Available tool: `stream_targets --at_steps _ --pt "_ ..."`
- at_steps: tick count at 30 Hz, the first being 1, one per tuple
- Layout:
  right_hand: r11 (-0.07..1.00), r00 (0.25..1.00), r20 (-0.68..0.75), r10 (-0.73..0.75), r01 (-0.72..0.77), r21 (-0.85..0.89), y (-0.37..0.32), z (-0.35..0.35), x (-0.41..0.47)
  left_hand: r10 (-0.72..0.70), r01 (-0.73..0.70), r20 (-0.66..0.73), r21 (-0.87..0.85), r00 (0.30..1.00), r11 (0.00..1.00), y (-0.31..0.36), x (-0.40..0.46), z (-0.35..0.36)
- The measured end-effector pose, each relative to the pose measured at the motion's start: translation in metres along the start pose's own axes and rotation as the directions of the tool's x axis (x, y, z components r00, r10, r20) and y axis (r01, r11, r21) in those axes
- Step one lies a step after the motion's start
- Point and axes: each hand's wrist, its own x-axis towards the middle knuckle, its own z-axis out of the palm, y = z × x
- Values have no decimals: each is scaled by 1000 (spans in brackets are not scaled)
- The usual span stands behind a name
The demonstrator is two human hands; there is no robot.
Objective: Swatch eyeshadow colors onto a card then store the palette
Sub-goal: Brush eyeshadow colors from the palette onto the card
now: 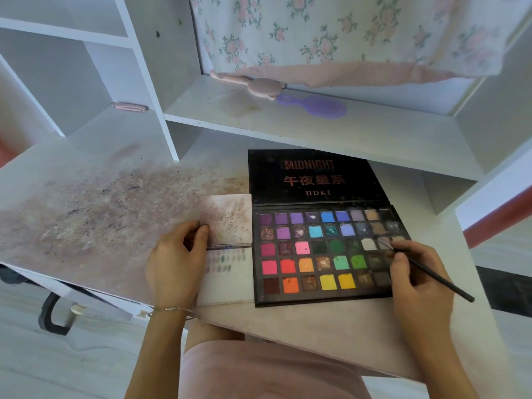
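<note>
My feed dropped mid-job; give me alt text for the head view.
The right hand dips a thin black brush into a pale pan of the open eyeshadow palette. The left hand steadies a white swatch card with small colour dabs beside it.

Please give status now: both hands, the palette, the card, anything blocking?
Left hand flat on card. Right hand holds brush, tip in a pan on the right side of the open palette. Swatches on card. Nothing blocking.
</note>
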Motion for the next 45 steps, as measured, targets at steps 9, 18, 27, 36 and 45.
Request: stream_targets --at_steps 9,18,27,36,45 --pt "997 1000 16 17 -16 -80 1 0 2 37 -37 -1 29 999 999 0 -3 -2" --pt "986 1000 -9 1 -3 -164 1 0 0 38 -38 4 20 999 999 2 -4 -2" --pt "991 1000 -4 30 -30 -132 -2 0 0 29 -29 4 22 1000 999 3 -3 -2" --pt "998 992 120 28 -34 53 -18 19 -13 50 -50 1 18 999 999 1 -3 -2" --pt "992 889 448 -95 46 119 -47 72 -38 8 -7 -10 8 1000 1000 -1 -3 -1"
